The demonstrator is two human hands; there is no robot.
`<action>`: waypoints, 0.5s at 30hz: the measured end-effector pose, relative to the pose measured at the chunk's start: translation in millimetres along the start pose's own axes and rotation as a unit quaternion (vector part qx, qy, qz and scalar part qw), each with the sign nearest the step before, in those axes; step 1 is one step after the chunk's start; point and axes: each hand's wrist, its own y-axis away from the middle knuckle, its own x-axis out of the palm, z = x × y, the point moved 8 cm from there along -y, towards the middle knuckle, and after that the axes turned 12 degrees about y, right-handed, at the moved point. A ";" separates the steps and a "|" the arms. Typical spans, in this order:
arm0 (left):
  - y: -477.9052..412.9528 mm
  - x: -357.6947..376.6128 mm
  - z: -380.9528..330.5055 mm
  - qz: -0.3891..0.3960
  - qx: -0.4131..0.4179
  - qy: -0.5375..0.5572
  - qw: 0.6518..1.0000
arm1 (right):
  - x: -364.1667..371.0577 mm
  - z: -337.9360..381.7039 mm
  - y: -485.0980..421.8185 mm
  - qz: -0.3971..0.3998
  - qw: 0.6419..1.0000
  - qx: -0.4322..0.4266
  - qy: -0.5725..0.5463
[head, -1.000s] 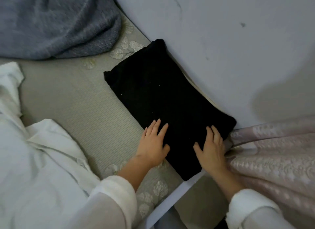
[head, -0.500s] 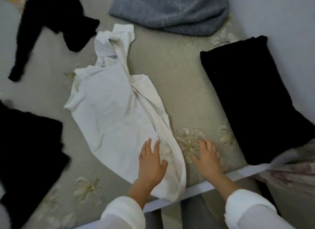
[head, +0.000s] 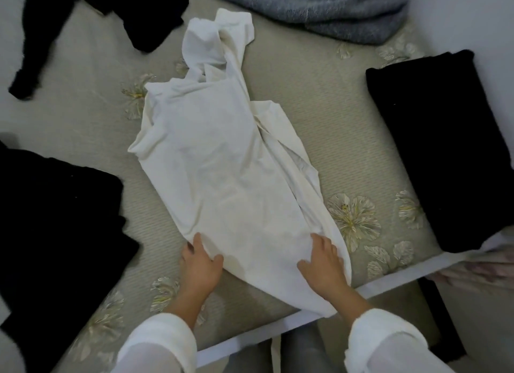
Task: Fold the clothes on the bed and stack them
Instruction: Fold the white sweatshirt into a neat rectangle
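Note:
A white garment lies spread lengthwise in the middle of the bed, its crumpled top end far from me and its hem at the near edge. My left hand holds the hem's left corner, thumb on top of the cloth. My right hand grips the hem's right side, fingers curled into the folds there. A folded black garment lies flat at the right, beside the wall.
A grey fleece garment lies bunched at the far side. An unfolded black garment sprawls at the far left, and another black one covers the near left. The bed's white frame edge runs under my wrists.
My hands left the folded black garment and moved left to the white one. They now hold its near hem, wider apart than half a second ago.

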 end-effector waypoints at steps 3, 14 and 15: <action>-11.0 -6.3 -0.9 -0.040 -0.035 0.124 0.991 | 0.7 -6.9 -8.1 0.023 0.997 0.033 -0.067; -9.0 -15.9 -29.1 0.021 -0.133 0.410 0.902 | -37.4 30.9 11.1 0.007 0.965 0.006 -0.262; -2.7 -21.9 -36.8 0.027 -0.123 0.434 0.892 | -53.9 33.5 17.8 -0.009 0.961 0.008 -0.278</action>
